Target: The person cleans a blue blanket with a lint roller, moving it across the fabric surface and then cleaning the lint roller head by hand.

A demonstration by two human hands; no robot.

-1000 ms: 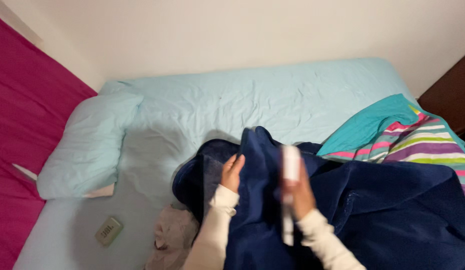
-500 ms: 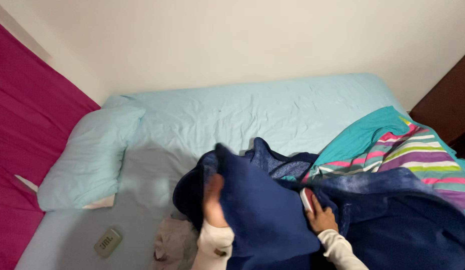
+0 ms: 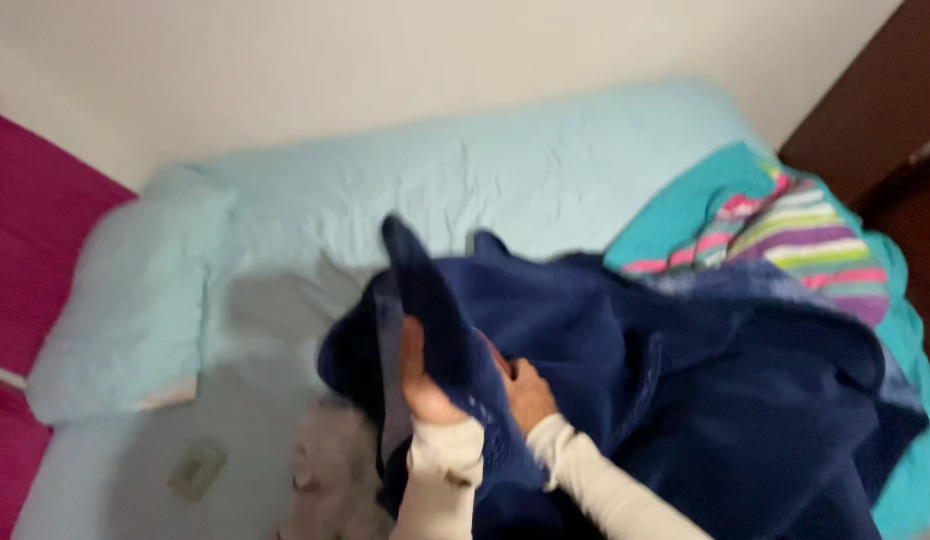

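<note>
Navy-blue fleece blanket [image 3: 685, 390] fills the near right of my view, heaped in thick folds over the pale blue fitted sheet [image 3: 505, 180] of the bed, and both of my hands are in it. My left hand [image 3: 425, 385], in a cream long sleeve, is closed around a raised fold of the blanket, the fingers wrapped behind the cloth and a pointed flap standing up above them toward the far side. My right hand [image 3: 530, 390] sits just beside it to the right, pressed into the same fleece with the fingers curled; the picture is blurred there and the cloth covers the fingertips, so I cannot tell whether it truly grips the fabric or has something else in it. Beyond the blanket on the far right lies a turquoise quilt with pink, purple, green and white stripes [image 3: 795, 230], its near edge tucked under the navy folds. On the left a pale blue pillow [image 3: 125, 300] rests against a magenta cloth wall covering [image 3: 25, 240]. Near the left, on the sheet, lies a small flat greenish rectangular gadget [image 3: 195, 468], well apart from the hands, and just right of it a crumpled beige cloth [image 3: 330, 470] touches the blanket's near edge. Dark brown wooden furniture [image 3: 875, 100] stands at the far right.
</note>
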